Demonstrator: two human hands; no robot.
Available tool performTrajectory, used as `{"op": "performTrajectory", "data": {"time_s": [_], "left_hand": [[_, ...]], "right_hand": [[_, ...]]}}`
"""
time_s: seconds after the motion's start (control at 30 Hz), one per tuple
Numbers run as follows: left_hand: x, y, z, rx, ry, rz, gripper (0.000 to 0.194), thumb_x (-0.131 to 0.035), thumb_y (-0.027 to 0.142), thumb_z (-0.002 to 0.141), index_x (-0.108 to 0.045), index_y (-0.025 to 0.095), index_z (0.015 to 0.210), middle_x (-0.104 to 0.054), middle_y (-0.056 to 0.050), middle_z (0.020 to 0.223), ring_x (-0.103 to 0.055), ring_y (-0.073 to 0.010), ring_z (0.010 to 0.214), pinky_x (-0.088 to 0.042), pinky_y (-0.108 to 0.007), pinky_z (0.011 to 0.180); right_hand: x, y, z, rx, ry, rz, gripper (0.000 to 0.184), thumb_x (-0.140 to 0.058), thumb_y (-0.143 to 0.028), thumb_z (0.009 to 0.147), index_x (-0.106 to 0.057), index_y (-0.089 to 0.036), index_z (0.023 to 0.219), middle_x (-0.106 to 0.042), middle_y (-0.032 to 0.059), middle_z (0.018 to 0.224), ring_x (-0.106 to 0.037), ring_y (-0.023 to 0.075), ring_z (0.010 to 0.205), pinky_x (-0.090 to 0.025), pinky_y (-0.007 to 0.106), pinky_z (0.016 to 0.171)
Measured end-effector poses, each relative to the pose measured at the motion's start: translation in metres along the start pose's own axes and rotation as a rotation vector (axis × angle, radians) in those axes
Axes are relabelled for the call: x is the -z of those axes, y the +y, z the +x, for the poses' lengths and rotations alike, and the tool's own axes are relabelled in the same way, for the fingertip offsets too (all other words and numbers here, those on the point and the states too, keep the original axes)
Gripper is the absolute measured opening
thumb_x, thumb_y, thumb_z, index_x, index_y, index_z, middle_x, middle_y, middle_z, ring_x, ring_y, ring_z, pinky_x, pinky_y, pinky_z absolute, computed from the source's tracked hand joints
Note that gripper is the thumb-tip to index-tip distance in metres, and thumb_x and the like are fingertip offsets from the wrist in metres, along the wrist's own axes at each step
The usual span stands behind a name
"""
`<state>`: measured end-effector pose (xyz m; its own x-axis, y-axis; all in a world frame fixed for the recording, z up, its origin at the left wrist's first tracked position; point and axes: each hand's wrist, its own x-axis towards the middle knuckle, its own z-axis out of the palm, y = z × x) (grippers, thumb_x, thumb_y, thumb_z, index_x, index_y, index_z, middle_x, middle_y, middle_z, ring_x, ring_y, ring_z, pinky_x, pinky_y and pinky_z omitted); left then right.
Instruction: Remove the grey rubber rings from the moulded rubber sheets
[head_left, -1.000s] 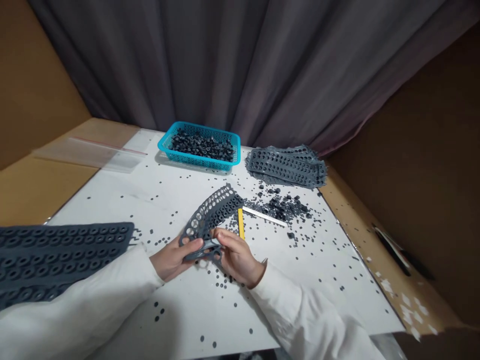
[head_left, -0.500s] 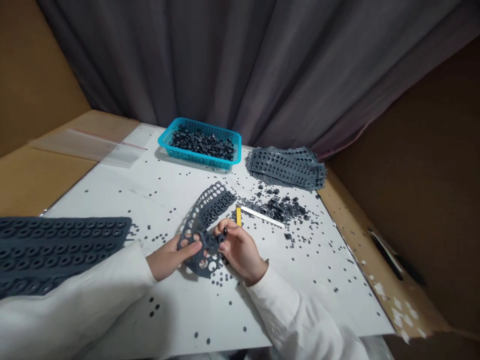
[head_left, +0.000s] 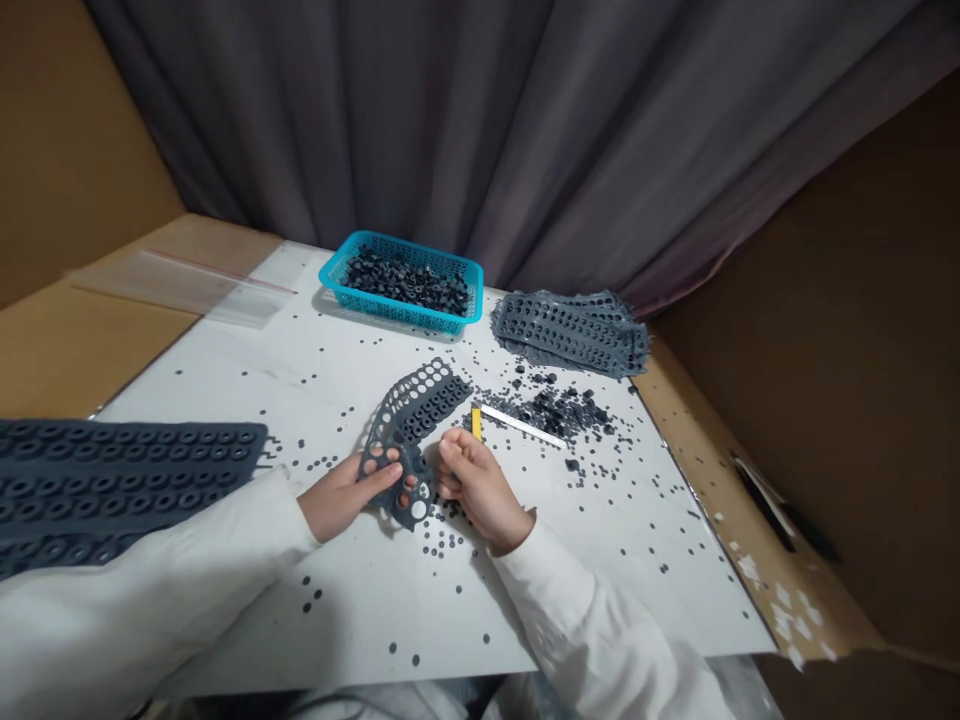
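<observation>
My left hand (head_left: 341, 495) grips the near end of a dark grey rubber sheet (head_left: 411, 420) full of round holes, part of them still filled with rings. The sheet curves up and away over the white table (head_left: 660, 560). My right hand (head_left: 472, 485) is curled shut just right of the sheet's near end, fingertips pinched together; what they hold, if anything, is too small to make out. Both arms wear white sleeves.
A blue basket (head_left: 334, 275) of black rings stands at the back. A stack of punched grey sheets (head_left: 574, 332) lies back right, full sheets (head_left: 112, 490) at the left. A loose ring pile (head_left: 559, 410), a yellow-handled tool (head_left: 510, 425), a clear bag (head_left: 180, 285) and scattered black dots lie around.
The sheet's near end dropped lower in my left hand. My right hand came off the sheet and closed into a pinch beside it.
</observation>
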<state>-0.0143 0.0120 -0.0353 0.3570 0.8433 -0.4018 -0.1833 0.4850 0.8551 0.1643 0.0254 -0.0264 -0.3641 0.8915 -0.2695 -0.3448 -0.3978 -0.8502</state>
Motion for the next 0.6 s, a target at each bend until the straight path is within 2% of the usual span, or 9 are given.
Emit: {"op": "performTrajectory", "data": {"time_s": [0.1,0.23,0.33,0.43,0.5,0.6], "left_hand": [[-0.001,0.000,0.000,-0.012,0.019,-0.011,0.032,-0.069,0.043,0.069,-0.057,0.015,0.082,-0.066,-0.004,0.075,-0.061,-0.0170,0.064,-0.050,-0.032,0.066],[-0.002,0.001,-0.001,-0.032,0.020,0.033,0.031,-0.067,0.042,0.070,-0.057,0.015,0.082,-0.064,-0.003,0.075,-0.060,-0.0171,0.065,-0.050,-0.032,0.066],[-0.002,0.003,-0.002,-0.075,0.017,0.132,0.031,-0.063,0.043,0.073,-0.059,0.015,0.086,-0.063,-0.003,0.074,-0.060,-0.0177,0.068,-0.049,-0.031,0.068],[-0.001,0.006,-0.002,-0.169,-0.008,0.289,0.029,-0.056,0.044,0.079,-0.061,0.015,0.077,-0.062,-0.002,0.070,-0.059,-0.0178,0.071,-0.048,-0.029,0.071],[0.000,0.008,-0.002,-0.206,0.004,0.360,0.032,-0.054,0.045,0.079,-0.062,0.015,0.071,-0.062,-0.002,0.069,-0.059,-0.0179,0.071,-0.048,-0.027,0.070],[0.001,0.006,-0.002,-0.176,0.115,0.354,0.035,-0.060,0.050,0.072,-0.065,0.016,0.077,-0.067,-0.003,0.075,-0.060,-0.0209,0.076,-0.049,-0.027,0.070]], "right_hand": [[-0.001,-0.001,-0.003,0.086,0.018,-0.150,0.028,-0.062,-0.038,0.076,-0.048,-0.023,0.095,-0.037,-0.0059,0.069,-0.029,0.0051,0.050,-0.028,0.016,0.043],[-0.005,-0.005,-0.009,0.125,0.008,-0.396,0.023,-0.053,-0.038,0.082,-0.053,-0.021,0.097,-0.045,-0.0008,0.082,-0.039,0.0073,0.056,-0.035,0.019,0.047],[-0.006,-0.006,-0.010,0.296,0.027,-0.672,0.018,-0.049,-0.034,0.085,-0.055,-0.019,0.093,-0.052,0.0015,0.079,-0.047,0.0111,0.064,-0.040,0.022,0.057],[-0.004,-0.004,-0.010,0.478,-0.017,-0.930,0.018,-0.052,-0.035,0.084,-0.055,-0.018,0.088,-0.053,0.0009,0.070,-0.049,0.0130,0.065,-0.040,0.025,0.062],[-0.003,-0.003,-0.011,0.500,-0.066,-1.025,0.021,-0.053,-0.040,0.084,-0.054,-0.019,0.088,-0.052,-0.0003,0.066,-0.049,0.0127,0.060,-0.039,0.024,0.060],[-0.004,-0.003,-0.014,0.404,-0.046,-1.115,0.029,-0.054,-0.047,0.081,-0.049,-0.020,0.090,-0.052,-0.0023,0.061,-0.049,0.0124,0.055,-0.036,0.022,0.054]]}}
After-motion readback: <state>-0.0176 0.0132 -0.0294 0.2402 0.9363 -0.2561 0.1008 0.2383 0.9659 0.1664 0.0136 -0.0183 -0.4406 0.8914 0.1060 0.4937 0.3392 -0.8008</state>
